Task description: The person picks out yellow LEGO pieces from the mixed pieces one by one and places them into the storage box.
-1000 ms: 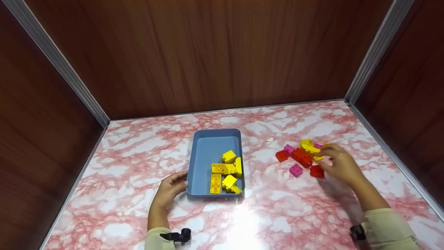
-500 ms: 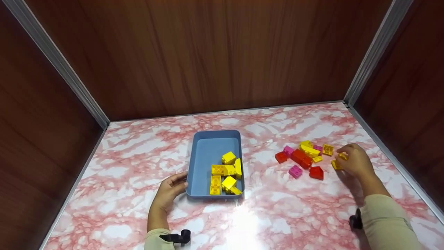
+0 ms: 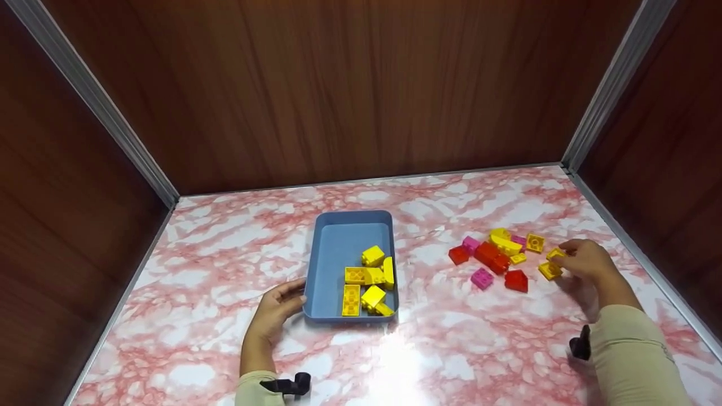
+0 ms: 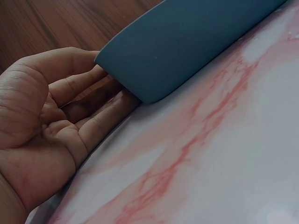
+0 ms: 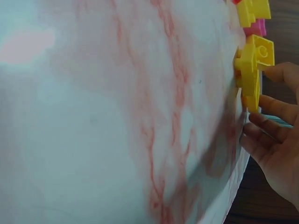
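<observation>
A blue tray (image 3: 350, 237) stands mid-table with several yellow toy building bricks (image 3: 351, 300) at its near right end. My left hand (image 3: 273, 310) touches the tray's left wall with extended fingers. In the left wrist view one fingertip meets the rim corner of the tray (image 4: 154, 60), and the other fingertips lie at its lower wall. At the right, my right hand (image 3: 592, 264) pinches a yellow brick (image 3: 555, 255) between thumb and fingers. Another yellow brick (image 3: 549, 270) is right beside it. The right wrist view shows the fingertips at the yellow bricks (image 5: 252, 70).
Left of my right hand lies a loose cluster: joined red bricks (image 3: 491, 258), pink bricks (image 3: 481, 278), a curved yellow brick (image 3: 505, 245), a square yellow brick (image 3: 535, 243) and a red brick (image 3: 516, 280). Wooden panels (image 3: 361, 90) bound the marbled table (image 3: 225, 254).
My right hand has moved right, from over the brick cluster to the yellow bricks at its right side, uncovering the square yellow brick. My left hand and the tray stay put.
</observation>
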The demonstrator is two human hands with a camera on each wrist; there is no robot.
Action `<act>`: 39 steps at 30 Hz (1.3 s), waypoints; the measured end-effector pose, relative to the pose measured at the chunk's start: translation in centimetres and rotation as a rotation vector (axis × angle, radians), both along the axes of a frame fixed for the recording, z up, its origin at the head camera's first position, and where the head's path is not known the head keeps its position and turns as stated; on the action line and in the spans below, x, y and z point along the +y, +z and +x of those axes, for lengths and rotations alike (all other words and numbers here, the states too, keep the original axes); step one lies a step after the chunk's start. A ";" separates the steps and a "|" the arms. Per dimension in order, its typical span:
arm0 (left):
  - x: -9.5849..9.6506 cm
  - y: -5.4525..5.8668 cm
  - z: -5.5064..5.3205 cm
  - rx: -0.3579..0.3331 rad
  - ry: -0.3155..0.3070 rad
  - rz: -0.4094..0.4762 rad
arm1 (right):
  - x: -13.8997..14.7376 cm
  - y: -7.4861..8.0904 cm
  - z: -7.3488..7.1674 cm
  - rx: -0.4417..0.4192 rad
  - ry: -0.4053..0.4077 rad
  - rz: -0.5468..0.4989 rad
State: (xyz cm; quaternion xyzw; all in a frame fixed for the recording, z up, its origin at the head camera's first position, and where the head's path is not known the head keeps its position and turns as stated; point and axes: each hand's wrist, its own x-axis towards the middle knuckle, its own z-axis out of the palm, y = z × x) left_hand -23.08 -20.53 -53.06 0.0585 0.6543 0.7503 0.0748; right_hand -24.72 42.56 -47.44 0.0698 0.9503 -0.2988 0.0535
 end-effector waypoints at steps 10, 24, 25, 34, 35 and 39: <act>0.0 -0.2 -0.1 0.033 -0.011 -0.007 | -0.1 0.0 -0.2 0.049 0.003 -0.037; -0.1 0.0 -0.1 0.009 -0.006 -0.003 | 0.0 -0.1 -0.3 -0.046 0.054 -0.134; 0.0 0.0 -0.1 0.007 -0.004 -0.004 | 0.0 -0.1 -0.3 -0.046 0.057 -0.130; 0.0 -0.1 -0.1 0.010 -0.003 -0.018 | -0.1 0.0 -0.3 0.070 0.101 0.004; 0.0 -0.1 -0.1 0.010 -0.002 -0.021 | -0.1 0.0 -0.3 0.072 0.100 0.012; -0.1 -0.1 0.0 0.010 0.004 -0.020 | -0.2 0.4 -0.2 0.055 0.082 0.012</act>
